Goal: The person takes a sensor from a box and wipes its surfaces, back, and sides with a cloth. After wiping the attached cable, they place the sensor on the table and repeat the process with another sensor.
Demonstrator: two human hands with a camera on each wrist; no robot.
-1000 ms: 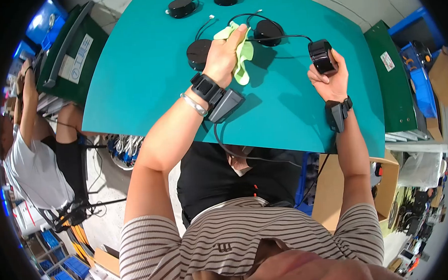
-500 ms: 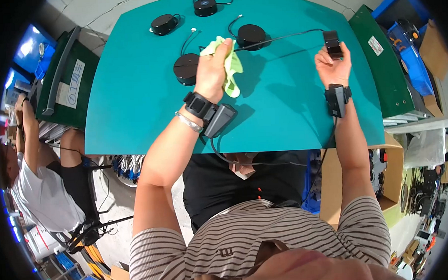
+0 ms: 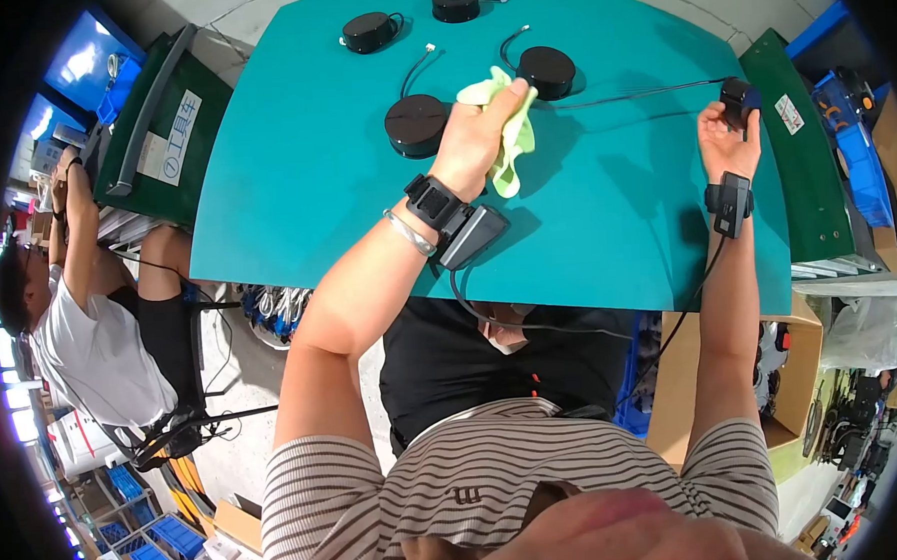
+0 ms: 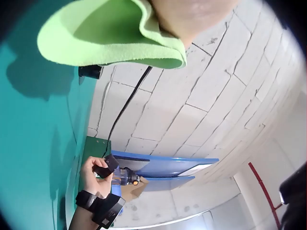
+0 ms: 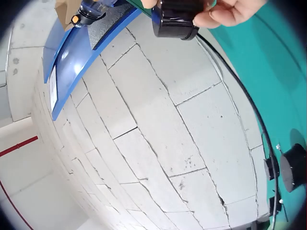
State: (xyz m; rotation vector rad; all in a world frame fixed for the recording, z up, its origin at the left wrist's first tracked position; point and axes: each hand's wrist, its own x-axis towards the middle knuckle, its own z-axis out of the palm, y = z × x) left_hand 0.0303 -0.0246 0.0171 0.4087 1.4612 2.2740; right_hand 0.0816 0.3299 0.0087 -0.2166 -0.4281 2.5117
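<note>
In the head view the left hand (image 3: 474, 139) pinches a light green cloth (image 3: 512, 155) above the table. The right hand (image 3: 729, 148), out at the table's right side, holds a glossy black round device (image 3: 738, 102) by its edge. A thin black cable (image 3: 641, 95) runs from that device across to the cloth, stretched nearly straight; the cloth hides where it passes the left fingers. The right wrist view shows fingers (image 5: 225, 14) on the black device (image 5: 175, 19). In the left wrist view the cloth (image 4: 96, 40) wraps below the hand.
Black round devices with short cables stand on the green table (image 3: 607, 233): one beside the left hand (image 3: 417, 124), one behind it (image 3: 547, 73), two at the back (image 3: 370, 32). Green cabinets (image 3: 814, 164) flank the table. Another person (image 3: 101, 345) sits at the left.
The right hand has moved outward to the right with the black device, drawing the cable from a loose curve to nearly straight. The left hand still grips the cloth near the same devices.
</note>
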